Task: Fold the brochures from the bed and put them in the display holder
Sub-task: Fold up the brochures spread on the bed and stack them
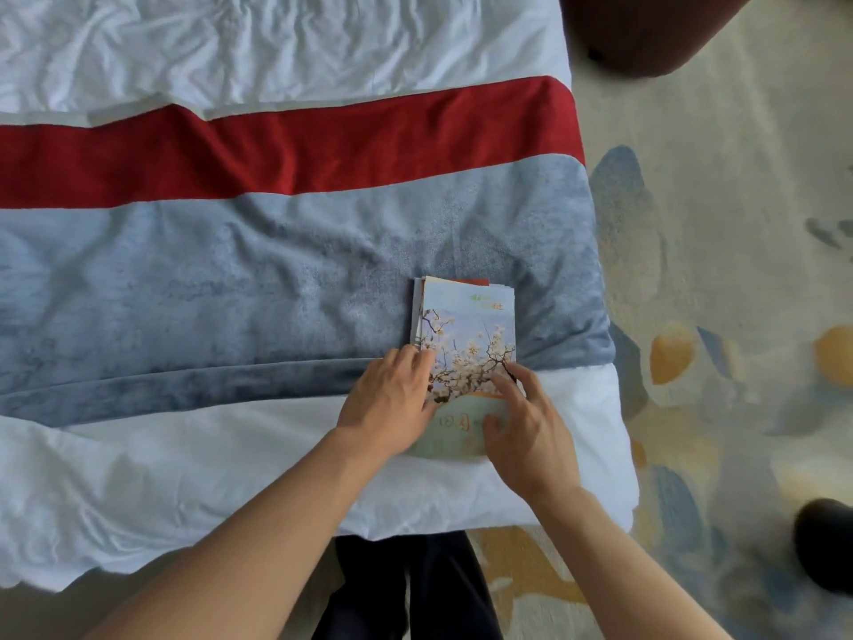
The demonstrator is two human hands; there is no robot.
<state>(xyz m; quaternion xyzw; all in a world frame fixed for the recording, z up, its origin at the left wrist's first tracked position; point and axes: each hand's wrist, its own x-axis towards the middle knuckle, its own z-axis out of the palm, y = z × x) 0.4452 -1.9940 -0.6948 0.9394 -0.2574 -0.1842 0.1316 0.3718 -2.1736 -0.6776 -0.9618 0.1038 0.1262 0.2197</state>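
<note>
A stack of brochures (pixel 468 325) lies on the bed near its right edge, the top one showing blossom branches against a blue sky and a pale green lower band. My left hand (pixel 390 399) presses on the stack's lower left edge, fingers on the paper. My right hand (pixel 526 422) rests on the lower right part, fingertips on the blossom picture and thumb on the green band. Red and white edges of other sheets peek out at the top and left of the stack. No display holder is in view.
The bed carries a white sheet (pixel 231 478), a grey-blue runner (pixel 207 279) and a red band (pixel 277 150). A patterned carpet (pixel 715 224) lies to the right, with a dark brown seat (pixel 646 30) at the top and a black shoe (pixel 826 542) at the lower right.
</note>
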